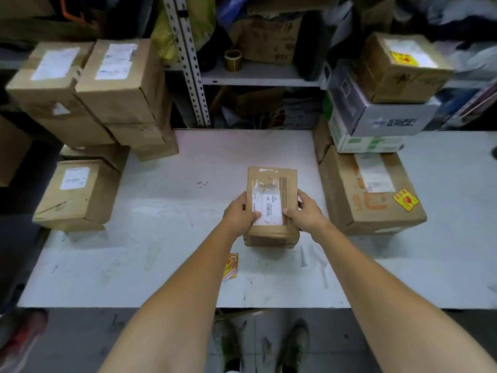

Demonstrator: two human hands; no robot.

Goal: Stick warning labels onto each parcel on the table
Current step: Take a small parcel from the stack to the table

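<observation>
Gripping parcel (271, 181) with "MXRC 03" label (269, 204): left hand (240, 214), right hand (305, 211).

Both hands hold a small brown parcel (271, 200) at the middle of the counter (161, 238). The left grip (239, 214) has its thumb on the white shipping label (267, 208), and the right grip (305, 211) curls round the parcel's right side. Yellow warning labels (231, 266) lie nearer the counter's front edge.
</observation>
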